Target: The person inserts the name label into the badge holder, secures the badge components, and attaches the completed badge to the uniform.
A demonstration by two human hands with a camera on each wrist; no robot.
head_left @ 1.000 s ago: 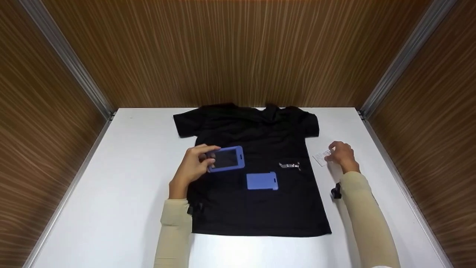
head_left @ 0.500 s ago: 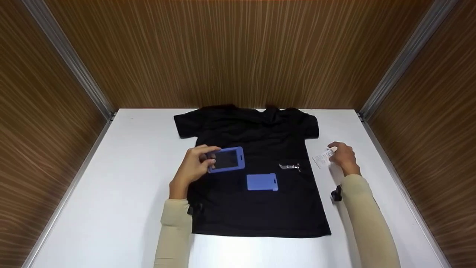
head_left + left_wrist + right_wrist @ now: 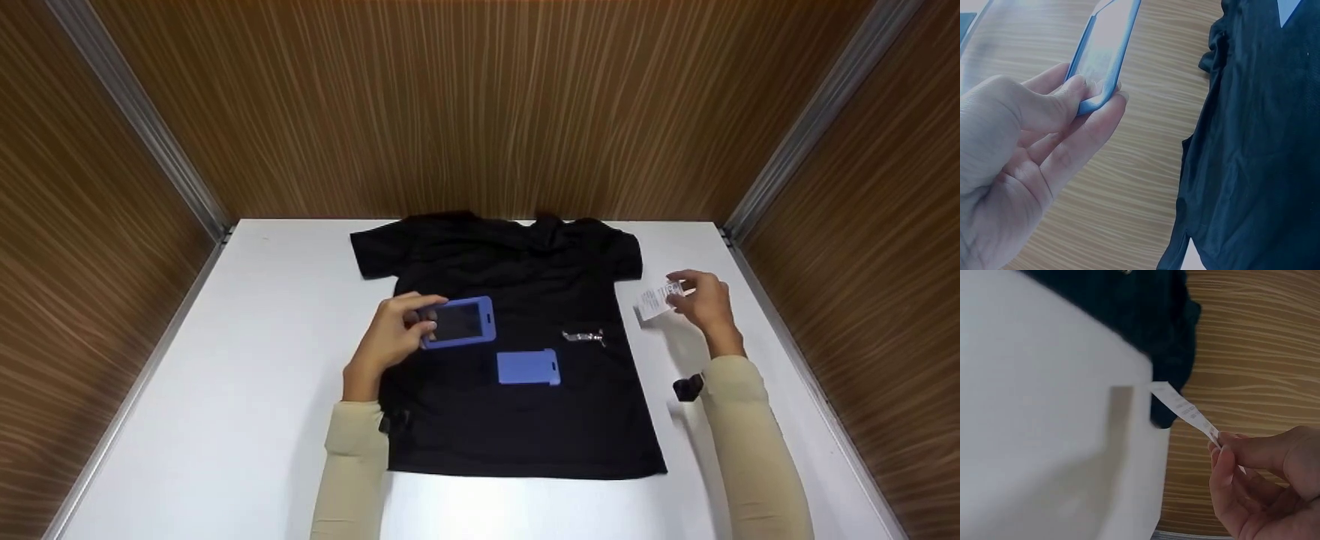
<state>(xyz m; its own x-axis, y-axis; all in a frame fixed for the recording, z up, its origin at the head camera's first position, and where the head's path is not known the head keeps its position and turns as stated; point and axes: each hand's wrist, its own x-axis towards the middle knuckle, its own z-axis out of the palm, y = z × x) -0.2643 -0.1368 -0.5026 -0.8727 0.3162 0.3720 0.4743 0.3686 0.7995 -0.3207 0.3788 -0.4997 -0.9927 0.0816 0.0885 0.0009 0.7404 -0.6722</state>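
My left hand (image 3: 390, 330) pinches the left end of a blue-framed card holder (image 3: 486, 322) with a clear window, held over a black T-shirt (image 3: 525, 427). In the left wrist view thumb and fingers grip the card holder (image 3: 1107, 45) by its short edge. On the shirt lies a flat blue piece (image 3: 525, 367) with a small slot at its right end. Just right of the shirt, my right hand (image 3: 706, 304) pinches a small white printed card (image 3: 654, 301) by one end. The right wrist view shows the card (image 3: 1185, 409) edge-on, raised above the table, its shadow below.
A shiny metal clip (image 3: 583, 336) lies on the right side of the shirt. The T-shirt is spread on a white table (image 3: 247, 360). Wood-patterned panels (image 3: 480, 112) stand around the back and both sides.
My right hand has lifted the white card off the table and moved slightly up and right with it. The left hand with the card holder has barely moved.
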